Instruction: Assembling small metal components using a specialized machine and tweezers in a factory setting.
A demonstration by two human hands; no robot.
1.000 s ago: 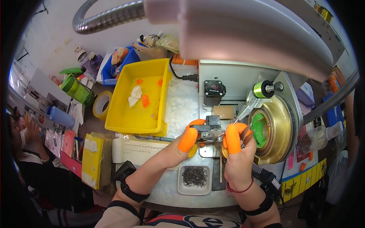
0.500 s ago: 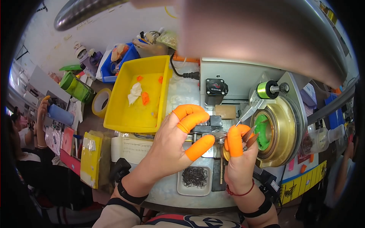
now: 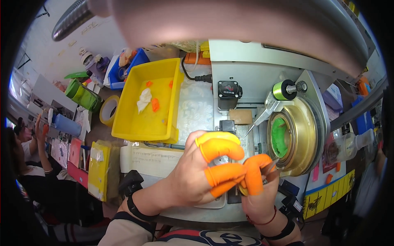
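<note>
My left hand, with orange and yellow finger cots, is closed, its thumb and fingertips meeting the fingers of my right hand. Whatever it pinches is hidden. My right hand, also in orange cots, is curled around a pointed metal tool, blurred and mostly covered; its kind is unclear. Both hands are in front of a small winding machine with a brass-coloured ring lined in green. A spool of yellow-green thread sits above the ring, with a thin metal nozzle reaching down-left. Under my left hand, only a white dish's rim shows.
A yellow bin with orange and white scraps stands at left. Nearby are an open notebook, a tape roll and a blue bin. A black motor stands behind my hands. Another person sits far left.
My left hand has moved right and down to meet my right hand, its spread thumb and fingers now closed. It covers the dish of dark curled strands. The view has shifted slightly.
</note>
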